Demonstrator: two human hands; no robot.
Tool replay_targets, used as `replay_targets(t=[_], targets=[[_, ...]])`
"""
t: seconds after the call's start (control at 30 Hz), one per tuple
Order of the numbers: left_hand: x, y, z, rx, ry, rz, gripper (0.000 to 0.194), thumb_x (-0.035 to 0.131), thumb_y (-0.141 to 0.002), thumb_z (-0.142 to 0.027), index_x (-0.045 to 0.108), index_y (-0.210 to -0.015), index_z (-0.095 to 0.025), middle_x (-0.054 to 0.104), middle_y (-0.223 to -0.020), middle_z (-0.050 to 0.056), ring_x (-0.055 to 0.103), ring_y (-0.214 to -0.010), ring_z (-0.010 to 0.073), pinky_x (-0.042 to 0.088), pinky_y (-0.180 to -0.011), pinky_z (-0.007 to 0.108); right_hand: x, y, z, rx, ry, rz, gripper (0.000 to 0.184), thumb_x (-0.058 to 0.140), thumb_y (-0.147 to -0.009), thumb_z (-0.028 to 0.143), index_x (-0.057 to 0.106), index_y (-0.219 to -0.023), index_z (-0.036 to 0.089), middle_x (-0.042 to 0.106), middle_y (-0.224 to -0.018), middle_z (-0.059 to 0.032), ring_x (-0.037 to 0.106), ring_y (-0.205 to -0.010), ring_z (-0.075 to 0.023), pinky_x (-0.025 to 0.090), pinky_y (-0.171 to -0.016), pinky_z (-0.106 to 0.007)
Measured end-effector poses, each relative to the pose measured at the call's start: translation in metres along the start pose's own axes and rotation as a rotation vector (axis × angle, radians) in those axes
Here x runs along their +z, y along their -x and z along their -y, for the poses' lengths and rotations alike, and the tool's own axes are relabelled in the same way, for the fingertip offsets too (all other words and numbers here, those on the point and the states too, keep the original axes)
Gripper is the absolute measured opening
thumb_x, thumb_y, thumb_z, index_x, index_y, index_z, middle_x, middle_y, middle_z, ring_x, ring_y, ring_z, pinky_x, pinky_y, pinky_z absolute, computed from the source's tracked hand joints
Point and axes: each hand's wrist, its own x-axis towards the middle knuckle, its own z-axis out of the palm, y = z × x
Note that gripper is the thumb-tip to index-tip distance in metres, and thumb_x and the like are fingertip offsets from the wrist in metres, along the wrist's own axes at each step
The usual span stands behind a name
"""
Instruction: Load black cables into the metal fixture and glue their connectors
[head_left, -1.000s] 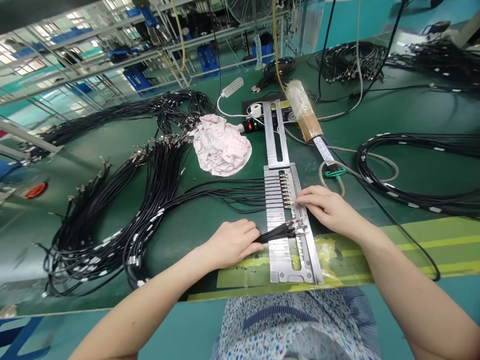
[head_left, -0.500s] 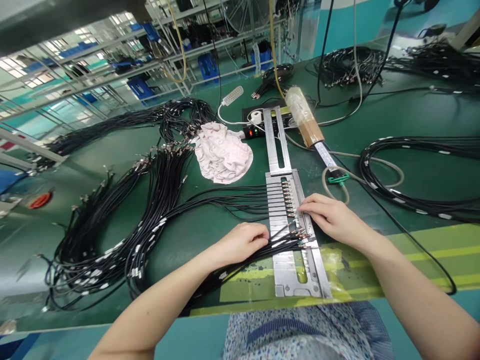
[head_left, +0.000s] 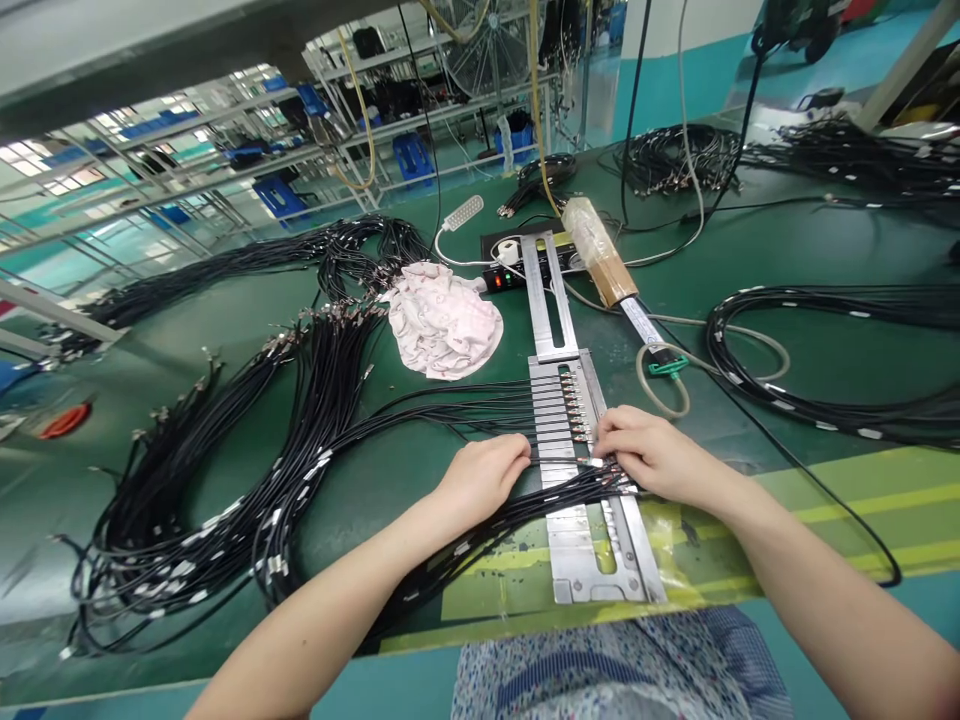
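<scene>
A slotted metal fixture (head_left: 570, 590) lies lengthwise before me. Several black cables (head_left: 480, 393) run side by side into its upper slots, their copper-coloured ends lined up along the middle opening. Left of the fixture, my left hand (head_left: 484, 480) pinches one black cable (head_left: 553, 461) that stretches across the plate below that row. My right hand (head_left: 652, 450) is over the fixture's right rail, fingertips closed at the same cable's tip; the exact contact is partly hidden. Under both hands, a loose bunch of black cables (head_left: 517, 512) rests across the fixture with its bare ends at the rail.
Big bundles of black cables (head_left: 292, 460) spread over the green table to the left. A pinkish cloth (head_left: 446, 325), a power strip (head_left: 499, 278) and a tape-wrapped tool (head_left: 600, 250) lie beyond. Coiled cable (head_left: 795, 400) sits at right, an orange-red ring (head_left: 66, 420) far left.
My left hand has risen slightly, bringing a single cable straight across the plate. My right hand has come down the rail to that cable's tip. The view has shifted a little.
</scene>
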Motion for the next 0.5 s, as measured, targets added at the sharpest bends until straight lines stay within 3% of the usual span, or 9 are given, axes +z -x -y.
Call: replay_targets(t=[0.1, 0.27, 0.5], targets=[[0.005, -0.001, 0.005, -0.014, -0.12, -0.033, 0.016, 0.038, -0.093, -0.023, 0.053, -0.088, -0.02, 0.063, -0.09, 0.0, 0.059, -0.081, 0.0155, 0.042, -0.072, 0.025, 0.001, 0.001, 0.004, 0.027, -0.003, 0.039, 0.032, 0.038, -0.074, 0.001, 0.065, -0.077, 0.018, 0.06, -0.081, -0.0046, 0.057, -0.08, -0.0165, 0.048, -0.072, -0.03], [0.011, 0.0, 0.007, -0.054, -0.322, -0.143, 0.022, 0.031, -0.094, -0.022, 0.053, -0.091, -0.019, 0.062, -0.091, 0.003, 0.059, -0.081, 0.0157, 0.043, -0.068, 0.025, 0.004, 0.001, 0.002, 0.088, -0.012, -0.056, 0.036, 0.038, -0.082, 0.008, 0.057, -0.111, 0.018, 0.061, -0.098, -0.007, 0.06, -0.089, -0.0174, 0.05, -0.077, -0.032], [0.012, 0.001, 0.006, -0.029, -0.299, -0.166, 0.021, 0.031, -0.094, -0.022, 0.051, -0.091, -0.019, 0.061, -0.09, 0.002, 0.058, -0.079, 0.0159, 0.044, -0.067, 0.026, 0.003, 0.003, 0.001, 0.098, -0.009, -0.002, 0.033, 0.036, -0.086, 0.012, 0.057, -0.11, 0.02, 0.058, -0.096, -0.0062, 0.059, -0.086, -0.0165, 0.05, -0.076, -0.032]])
